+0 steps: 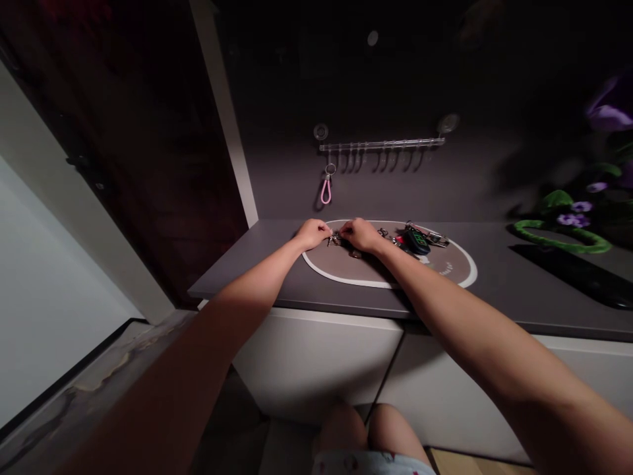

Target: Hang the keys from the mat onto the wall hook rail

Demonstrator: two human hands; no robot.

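Note:
Both hands are over the left part of an oval brown mat (pixel 366 269) with a white rim. My left hand (pixel 313 233) is closed, its fingertips pinched at the left side of a small bunch of metal keys (pixel 335 240). From the right, my right hand (pixel 361 235) grips the same bunch with its fingers pressed together. A small brown item (pixel 355 254) lies just below my right hand. Further right on the mat rest more keys, a dark device with green digits (pixel 417 241) and a metallic item (pixel 438 239).
Above the counter (pixel 237 267), a clear hook rail (pixel 383 144) is fixed to the dark wall, with a pink loop keychain (pixel 326 190) hanging at its left end. Purple flowers (pixel 573 219) with a green ring and a long black object (pixel 576 274) are at the right.

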